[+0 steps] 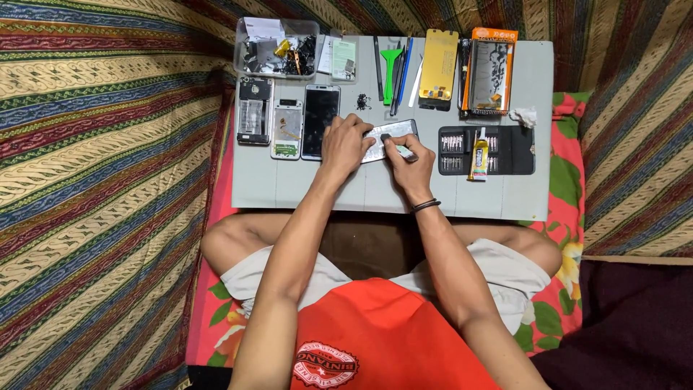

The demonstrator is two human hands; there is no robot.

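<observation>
Head cam, looking straight down: someone sits cross-legged with a pale grey rectangular work board [505, 202] over the lap. The left hand [345, 144] lies flat on a flat silver-grey phone panel [393, 133] near the middle of the board, fingers spread and pressing it down rather than wrapped round it. The right hand [408, 165] is pinched closed on a thin dark tool [395, 146] whose tip touches the panel's surface; too small to tell what kind of tool it is.

Left of the panel sit a black-screened white phone [320, 119], a white phone frame [287, 130] and a dark opened phone back [255, 110]. Above those is a clear plastic box of small parts [276, 49]. To the right is a black roll-out bit case [512, 150] with a small yellow-labelled glue tube [478, 154] lying on it.

What could go wrong, I reckon: the panel is only pinned by a flat palm, so a hard push could skid the tool across it and scratch it. There's also a loose pile of tiny dark screws [363, 102] just above the hands, easily scattered by a wrist.
</observation>
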